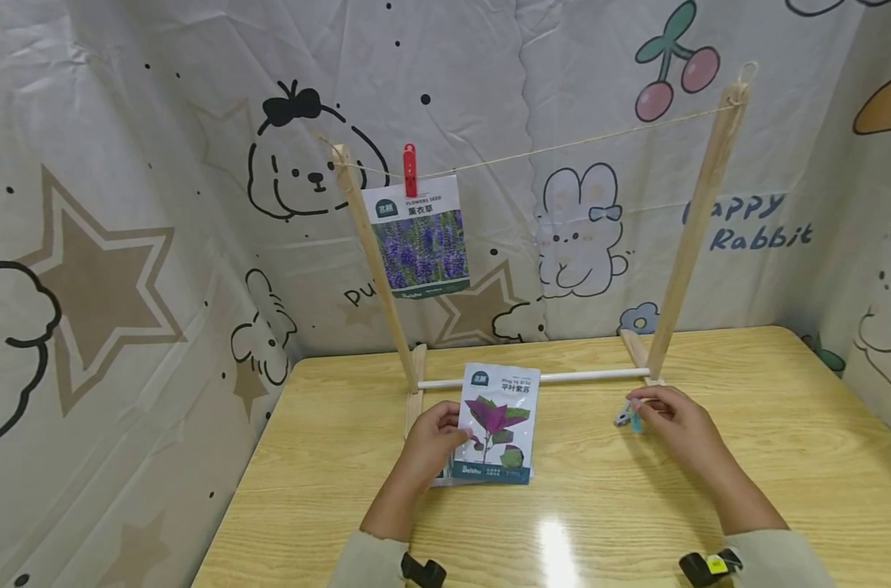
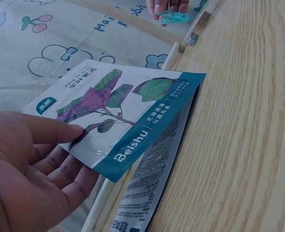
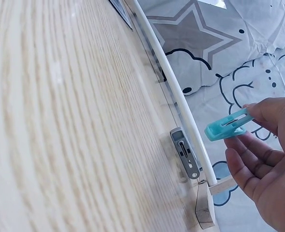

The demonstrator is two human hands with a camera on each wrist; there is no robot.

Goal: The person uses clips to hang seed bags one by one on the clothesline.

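Head view: even, fairly bright. White glare streak on tabletop (image 1: 585, 474) between left hand (image 1: 430, 439) and right hand (image 1: 682, 420), toward wearer; faint soft shadow under right hand. Left wrist view: dimmer, bluish. Right wrist view: paler, tabletop beside hand washed out.

Before me, a creased, pale, cartoon-printed cloth (image 1: 474, 73) hangs behind a wood-grained surface (image 1: 305, 465) catching bright glare (image 1: 555, 549).

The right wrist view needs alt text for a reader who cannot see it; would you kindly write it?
A right hand pinches a turquoise clothespin between thumb and fingers. To its lower left in the picture, a gray clothespin lies on a wood-grain table beside a white rod, with a patterned cloth behind.
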